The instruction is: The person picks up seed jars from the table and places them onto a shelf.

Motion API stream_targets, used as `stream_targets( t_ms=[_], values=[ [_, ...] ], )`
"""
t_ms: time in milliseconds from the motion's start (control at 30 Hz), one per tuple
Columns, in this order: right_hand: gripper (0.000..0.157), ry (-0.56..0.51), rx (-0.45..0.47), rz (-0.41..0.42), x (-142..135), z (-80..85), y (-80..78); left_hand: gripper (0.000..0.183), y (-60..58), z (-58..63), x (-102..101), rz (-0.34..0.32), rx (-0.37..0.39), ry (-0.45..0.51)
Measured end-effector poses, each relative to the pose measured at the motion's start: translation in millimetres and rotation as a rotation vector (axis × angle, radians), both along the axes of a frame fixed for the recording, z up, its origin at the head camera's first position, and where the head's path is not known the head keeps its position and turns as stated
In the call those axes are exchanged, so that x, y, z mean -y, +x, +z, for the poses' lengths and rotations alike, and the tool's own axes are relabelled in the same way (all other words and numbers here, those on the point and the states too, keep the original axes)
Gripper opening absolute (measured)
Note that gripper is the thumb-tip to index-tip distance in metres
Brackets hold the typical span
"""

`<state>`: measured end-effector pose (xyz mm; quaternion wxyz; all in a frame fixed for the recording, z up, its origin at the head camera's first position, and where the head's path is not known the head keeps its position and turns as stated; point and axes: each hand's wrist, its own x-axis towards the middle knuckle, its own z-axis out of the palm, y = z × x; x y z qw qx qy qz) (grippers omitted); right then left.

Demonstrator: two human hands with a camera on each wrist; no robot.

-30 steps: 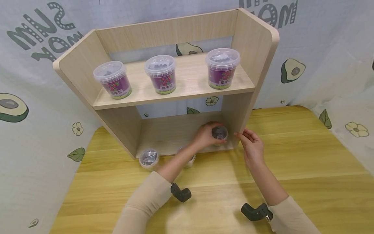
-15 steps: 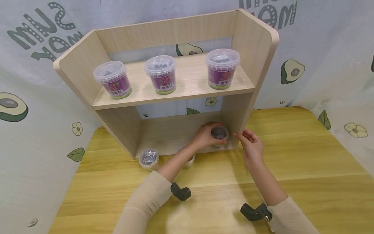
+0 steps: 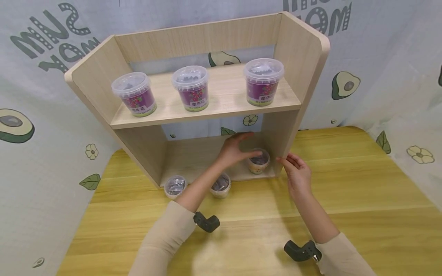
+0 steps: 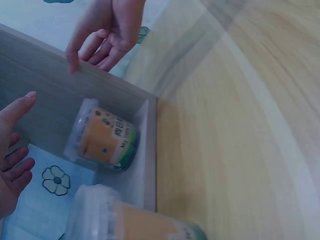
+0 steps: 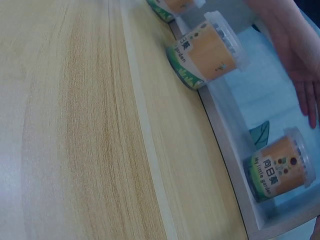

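Observation:
My left hand (image 3: 233,152) is inside the lower level of a light wooden shelf (image 3: 200,42), thumb and fingers spread apart. Just to its right, a clear-lidded plastic cup with an orange label (image 3: 259,168) stands upright near the right side panel. In the left wrist view a gap shows between that cup (image 4: 106,137) and the spread fingers. Outside the shelf, my right hand (image 3: 298,174) pinches the front edge of the right side panel, one digit inside and the others outside, as the left wrist view shows.
Two similar lidded cups, one at the left (image 3: 176,186) and one nearer the middle (image 3: 221,186), stand on the wooden table (image 3: 345,184) by the shelf's front edge. Three purple-labelled cups, left (image 3: 139,103), middle (image 3: 195,97) and right (image 3: 261,90), stand on the upper board.
The left hand has let go of the orange-labelled cup and drawn back to the left, its fingers spreading. The cup stays on the lower board. The right hand has not moved.

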<state>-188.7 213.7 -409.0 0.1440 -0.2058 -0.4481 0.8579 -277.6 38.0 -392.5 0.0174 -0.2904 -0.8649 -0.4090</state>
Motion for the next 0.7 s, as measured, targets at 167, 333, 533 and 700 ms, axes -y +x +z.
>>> stream_targets(
  t_ms=[167, 333, 533, 700],
  values=[
    [0.024, 0.008, 0.000, 0.003, -0.4, 0.6, -0.3, 0.068, -2.1, 7.8, 7.7, 0.005, 0.028, 0.047],
    [0.023, 0.011, 0.025, 0.013, -0.6, -0.1, -0.1, 0.068, -0.7, 5.1, 12.3, 0.000, 0.014, 0.024],
    [0.024, -0.028, 0.022, 0.004, -1.1, -2.4, -0.2, 0.067, 3.9, 2.6, 18.4, -0.015, -0.005, 0.025],
    [0.025, -0.026, 0.002, 0.003, -1.1, -2.8, -1.1, 0.065, 8.5, 3.1, 24.9, -0.010, -0.031, 0.005]
  ],
)
